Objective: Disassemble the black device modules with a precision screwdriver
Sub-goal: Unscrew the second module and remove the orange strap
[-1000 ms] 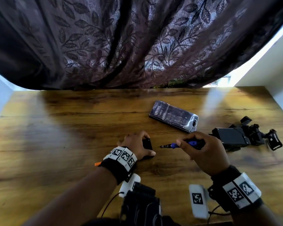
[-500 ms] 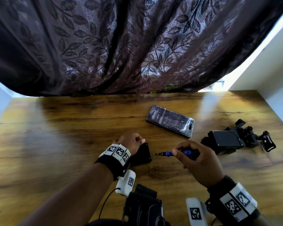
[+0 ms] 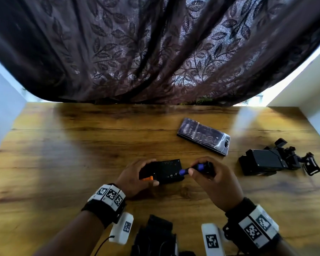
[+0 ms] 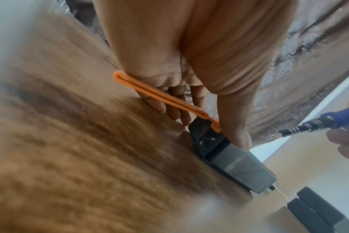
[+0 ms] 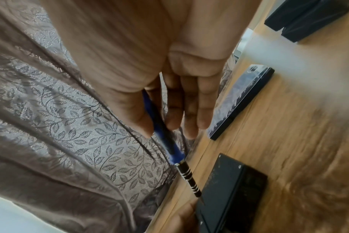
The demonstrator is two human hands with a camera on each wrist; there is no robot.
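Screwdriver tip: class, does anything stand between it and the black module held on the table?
Nothing visible does. The right hand holds the screwdriver with its tip at the black module, which the left hand steadies on the table.

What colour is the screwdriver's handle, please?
Blue and black; the screwdriver shows best in the right wrist view.

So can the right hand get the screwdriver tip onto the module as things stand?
Probably yes. The right hand holds the screwdriver with its tip right at the module; the left hand grips only the far end, leaving that side free.
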